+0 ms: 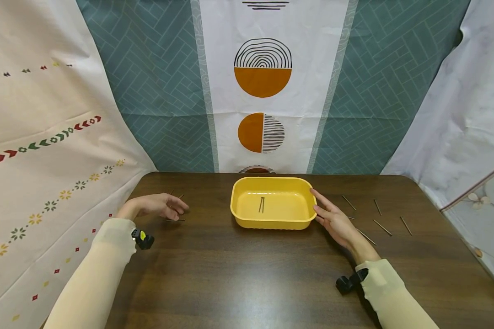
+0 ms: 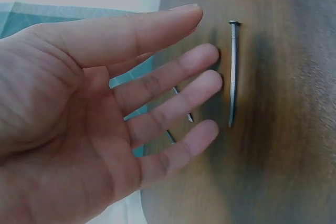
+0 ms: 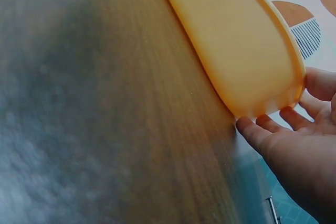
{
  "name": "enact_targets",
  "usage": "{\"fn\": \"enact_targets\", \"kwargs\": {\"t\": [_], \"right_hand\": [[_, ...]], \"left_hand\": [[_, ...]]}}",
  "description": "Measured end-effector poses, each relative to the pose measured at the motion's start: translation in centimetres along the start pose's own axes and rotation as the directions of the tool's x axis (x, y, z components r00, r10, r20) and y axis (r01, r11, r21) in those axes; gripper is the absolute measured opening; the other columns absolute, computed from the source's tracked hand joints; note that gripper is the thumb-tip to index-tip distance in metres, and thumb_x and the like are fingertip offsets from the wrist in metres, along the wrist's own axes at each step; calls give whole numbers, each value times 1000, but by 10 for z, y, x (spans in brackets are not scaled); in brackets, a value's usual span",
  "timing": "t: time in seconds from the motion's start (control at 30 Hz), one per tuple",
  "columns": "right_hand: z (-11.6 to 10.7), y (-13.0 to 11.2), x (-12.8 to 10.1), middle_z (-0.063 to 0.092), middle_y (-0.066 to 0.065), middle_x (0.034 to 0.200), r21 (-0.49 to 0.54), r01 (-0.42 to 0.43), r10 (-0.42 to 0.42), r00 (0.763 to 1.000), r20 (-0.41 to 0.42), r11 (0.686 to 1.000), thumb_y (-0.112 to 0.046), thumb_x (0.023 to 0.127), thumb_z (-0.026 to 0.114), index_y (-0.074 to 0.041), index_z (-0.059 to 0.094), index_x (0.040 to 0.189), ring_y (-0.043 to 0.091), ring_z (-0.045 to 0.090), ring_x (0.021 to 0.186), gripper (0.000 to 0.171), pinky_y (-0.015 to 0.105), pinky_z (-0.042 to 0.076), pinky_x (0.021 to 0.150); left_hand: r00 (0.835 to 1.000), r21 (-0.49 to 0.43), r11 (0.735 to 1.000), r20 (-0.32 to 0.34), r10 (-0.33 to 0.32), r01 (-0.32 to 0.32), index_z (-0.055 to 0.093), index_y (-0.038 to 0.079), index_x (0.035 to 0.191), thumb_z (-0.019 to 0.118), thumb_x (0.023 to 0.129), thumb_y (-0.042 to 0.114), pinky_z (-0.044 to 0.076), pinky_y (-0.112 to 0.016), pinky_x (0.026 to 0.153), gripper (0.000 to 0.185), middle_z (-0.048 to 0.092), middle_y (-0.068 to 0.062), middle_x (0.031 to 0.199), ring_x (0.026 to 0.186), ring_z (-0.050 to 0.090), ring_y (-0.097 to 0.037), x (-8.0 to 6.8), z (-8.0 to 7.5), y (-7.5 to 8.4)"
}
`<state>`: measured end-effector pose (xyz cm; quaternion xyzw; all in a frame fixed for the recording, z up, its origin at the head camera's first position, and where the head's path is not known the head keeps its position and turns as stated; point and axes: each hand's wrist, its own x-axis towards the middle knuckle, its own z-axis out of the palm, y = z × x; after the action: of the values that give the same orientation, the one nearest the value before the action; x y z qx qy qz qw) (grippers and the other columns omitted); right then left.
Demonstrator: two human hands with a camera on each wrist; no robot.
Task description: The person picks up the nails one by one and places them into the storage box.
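A yellow plastic tray (image 1: 271,224) stands at the middle of the far part of the table, with two nails (image 1: 261,204) lying in it. My right hand (image 1: 335,223) touches the tray's right end with spread, fairly straight fingertips; the right wrist view shows them against its outer wall (image 3: 273,109). Over the table's left side, my left hand (image 1: 161,205) holds nothing, its fingers apart and slightly bent. Just beyond those fingertips lies a single nail (image 2: 233,74). Two more nails show partly behind the fingers, one with its pointed tip (image 2: 189,116) visible.
Several loose nails (image 1: 382,227) lie scattered on the brown wooden table (image 1: 238,274) right of the tray, some partly behind my right hand. A patterned cloth (image 1: 169,91) hangs along the far edge, with light cloths at both sides.
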<state>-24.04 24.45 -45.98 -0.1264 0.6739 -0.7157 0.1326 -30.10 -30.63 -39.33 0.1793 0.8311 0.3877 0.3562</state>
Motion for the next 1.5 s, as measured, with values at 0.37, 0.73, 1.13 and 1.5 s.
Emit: {"fn": "enact_targets", "kwargs": {"t": [0.37,0.73,1.13,1.5], "right_hand": [[0,0,0,-4,7,175,0,2,-2,1000,-1,1000,-19,114,40,-13,10,168,33,5,159,62,59,14,124],[-1,0,-1,-4,7,175,-1,9,-9,1000,3,1000,-20,114,40,-14,10,169,33,5,159,63,60,13,124],[-1,-2,0,-5,8,175,9,9,-9,1000,5,1000,-20,114,41,-13,10,168,33,2,159,63,61,11,124],[-1,0,0,-5,8,175,9,3,-3,1000,5,1000,-18,114,40,-13,10,168,34,4,159,62,60,12,124]], "left_hand": [[995,-18,995,-21,97,-98,53,-20,136,71,91,-7,56,-24,89,50,62,-29,129,113,62,-28,3,6,-16],[974,95,983,-148,172,-159,64,-17,123,76,86,-9,55,-22,81,39,71,-22,110,97,65,-20,8,15,-23],[947,236,965,-270,176,-112,74,-5,107,77,86,-8,53,-25,71,22,71,-6,86,79,66,-18,12,26,-23],[957,224,966,-226,182,-131,74,-5,106,71,91,-8,52,-24,72,16,69,-13,89,83,62,-18,8,27,-22]]}}
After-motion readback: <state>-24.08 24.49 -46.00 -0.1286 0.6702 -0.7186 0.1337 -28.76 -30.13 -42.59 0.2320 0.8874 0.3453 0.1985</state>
